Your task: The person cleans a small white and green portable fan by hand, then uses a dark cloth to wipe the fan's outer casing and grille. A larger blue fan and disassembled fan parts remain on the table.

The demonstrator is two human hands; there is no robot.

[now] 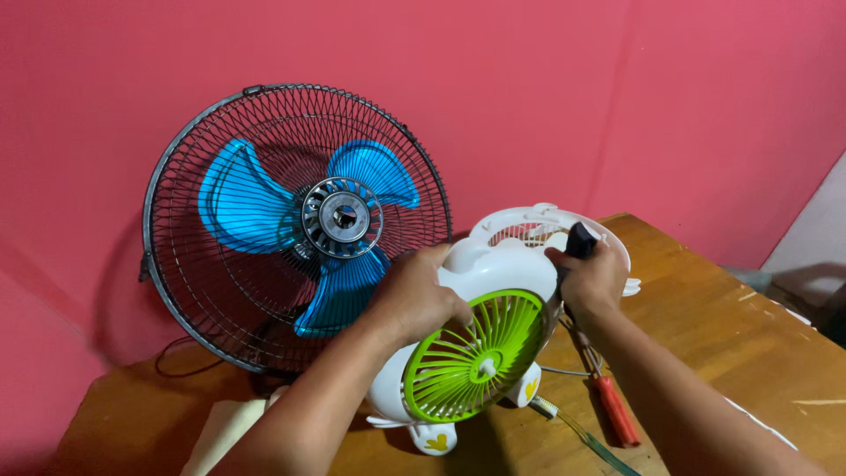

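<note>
Pink wall [617, 88], wooden table [705, 326]; left hand [414, 295] wrapped round toy fan [480, 344], right hand [592, 278] fisted on black handle [580, 240].

Bright, even light from the front; the picture is sharp. A soft shadow falls on the pink wall [617, 88] at lower left, with dim frame corners.

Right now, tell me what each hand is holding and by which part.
The left hand grips the small white fan by its upper housing edge. The right hand clasps a black handle at the fan's side.
</note>
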